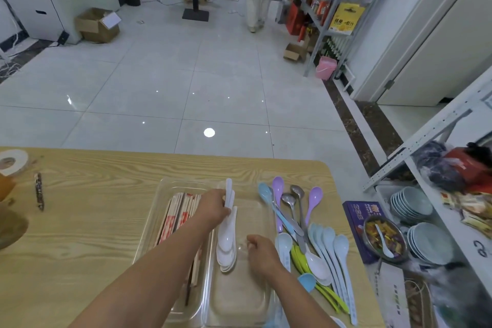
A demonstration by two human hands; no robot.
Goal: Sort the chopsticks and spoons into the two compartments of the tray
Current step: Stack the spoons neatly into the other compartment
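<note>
My left hand pinches the handles of the stacked white spoons, whose bowls rest in the right compartment of the clear tray. My right hand sits beside them, fingers curled; I cannot tell whether it holds anything. Wrapped chopsticks lie in the left compartment. Loose coloured spoons lie on the table, just right of the tray.

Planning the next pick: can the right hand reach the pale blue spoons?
Probably yes: the right hand looks empty, and the pale blue spoons lie uncovered on the table just right of it, outside the tray.
</note>
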